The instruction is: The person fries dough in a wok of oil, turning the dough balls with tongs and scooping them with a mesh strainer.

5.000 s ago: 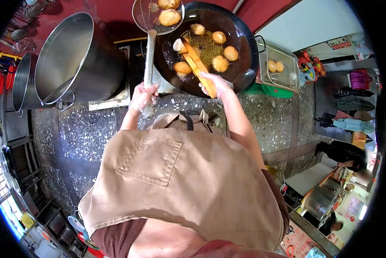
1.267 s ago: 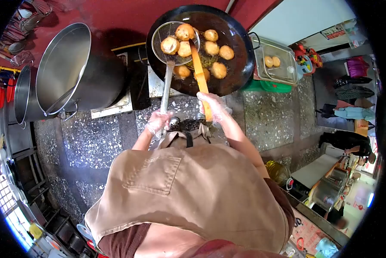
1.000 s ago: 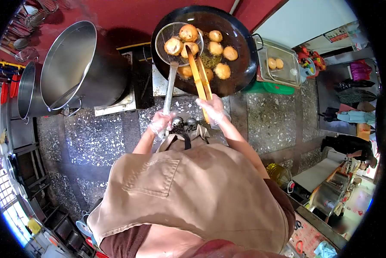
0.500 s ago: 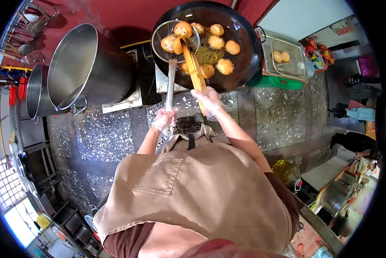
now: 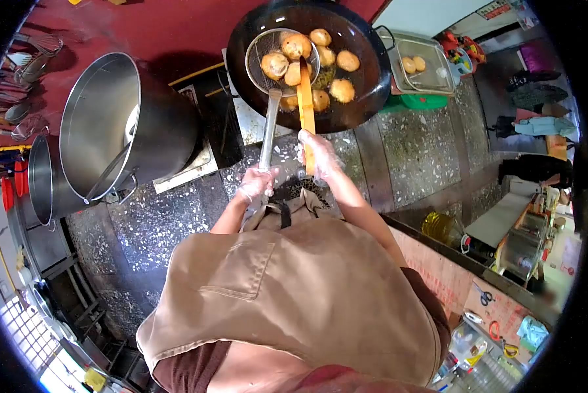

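Strainer (image 5: 271,121), at the wok (image 5: 374,69) rim five seconds ago, now overlies it, bringing three browned balls (image 5: 296,46) within reach. I log left fingers (image 5: 264,175) round its handle, right fingers (image 5: 319,145) gripping wooden tongs (image 5: 306,108) at one.

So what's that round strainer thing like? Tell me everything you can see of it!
The strainer has a round basket of fine mesh, a thin metal-looking rim and a long, straight, silvery handle. The left hand, in a clear glove, grips the handle near its end, and the basket is over the left side of the dark wok. Three golden-brown balls sit in it, with the tips of yellowish tongs among them. I can't tell whether it touches the wok.
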`<state>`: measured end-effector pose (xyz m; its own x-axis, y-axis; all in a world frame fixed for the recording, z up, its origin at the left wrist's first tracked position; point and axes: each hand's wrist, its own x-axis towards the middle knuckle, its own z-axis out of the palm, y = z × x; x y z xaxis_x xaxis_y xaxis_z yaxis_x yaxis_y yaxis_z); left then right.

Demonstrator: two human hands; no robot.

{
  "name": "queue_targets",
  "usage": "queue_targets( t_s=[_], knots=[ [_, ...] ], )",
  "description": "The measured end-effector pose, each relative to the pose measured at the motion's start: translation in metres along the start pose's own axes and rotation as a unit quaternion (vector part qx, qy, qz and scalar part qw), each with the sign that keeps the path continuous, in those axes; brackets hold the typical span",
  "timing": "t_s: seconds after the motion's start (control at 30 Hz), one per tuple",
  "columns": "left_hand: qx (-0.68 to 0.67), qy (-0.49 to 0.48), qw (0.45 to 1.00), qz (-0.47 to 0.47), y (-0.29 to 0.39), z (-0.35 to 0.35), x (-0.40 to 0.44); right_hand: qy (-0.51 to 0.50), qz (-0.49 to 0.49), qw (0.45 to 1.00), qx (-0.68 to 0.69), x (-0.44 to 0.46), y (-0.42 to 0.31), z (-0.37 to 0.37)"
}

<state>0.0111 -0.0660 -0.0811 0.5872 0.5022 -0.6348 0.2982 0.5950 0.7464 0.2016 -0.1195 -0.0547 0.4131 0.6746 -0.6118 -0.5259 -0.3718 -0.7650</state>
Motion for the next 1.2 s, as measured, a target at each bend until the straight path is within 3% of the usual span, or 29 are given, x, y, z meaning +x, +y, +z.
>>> queue_targets(
  t_s=[0.07,0.2,0.37,0.6,0.7,0.77,0.8,0.83,0.9,1.03,1.07,1.13,1.17,1.2],
  knots=[
    [-0.005,-0.010,1.000,0.002,-0.003,-0.004,0.003,-0.017,0.030,0.995,0.095,-0.005,0.000,0.006],
    [-0.007,-0.024,1.000,0.005,-0.006,-0.010,0.007,0.006,0.014,0.997,0.070,0.000,0.014,0.003],
    [-0.026,-0.020,0.999,0.022,-0.012,-0.016,0.016,-0.063,-0.021,0.994,0.092,-0.022,0.007,-0.036],
    [-0.025,0.022,0.999,0.007,0.031,-0.025,0.016,-0.103,0.013,0.980,-0.170,-0.035,-0.046,-0.134],
    [-0.033,0.036,0.999,-0.007,0.043,-0.022,0.016,-0.127,-0.078,0.894,-0.423,-0.014,-0.071,-0.156],
    [-0.018,0.035,0.999,0.000,0.041,-0.024,0.020,-0.045,-0.092,0.738,-0.667,-0.016,-0.102,-0.150],
    [-0.019,0.039,0.999,0.001,0.040,-0.024,0.021,-0.050,-0.165,0.679,-0.714,-0.004,-0.097,-0.161],
    [-0.021,0.036,0.999,0.011,0.037,-0.024,0.022,-0.053,-0.166,0.678,-0.714,-0.004,-0.103,-0.160],
    [-0.024,0.037,0.999,0.019,0.033,-0.024,0.024,-0.067,-0.185,0.530,-0.825,-0.022,-0.135,-0.130],
    [0.011,0.053,0.998,0.034,0.028,-0.023,0.027,-0.068,-0.232,0.426,-0.872,-0.021,-0.140,-0.119],
    [0.017,0.057,0.997,0.040,0.030,-0.022,0.026,-0.070,-0.232,0.425,-0.872,-0.024,-0.145,-0.119],
    [0.003,0.052,0.998,0.032,0.033,-0.020,0.023,-0.083,-0.176,0.539,-0.819,-0.029,-0.153,-0.120],
    [-0.008,0.045,0.999,0.027,0.034,-0.019,0.022,-0.085,-0.175,0.539,-0.820,-0.028,-0.153,-0.121],
    [0.016,0.051,0.998,0.029,0.031,-0.022,0.025,-0.079,-0.114,0.600,-0.788,-0.026,-0.155,-0.121]
  ],
)
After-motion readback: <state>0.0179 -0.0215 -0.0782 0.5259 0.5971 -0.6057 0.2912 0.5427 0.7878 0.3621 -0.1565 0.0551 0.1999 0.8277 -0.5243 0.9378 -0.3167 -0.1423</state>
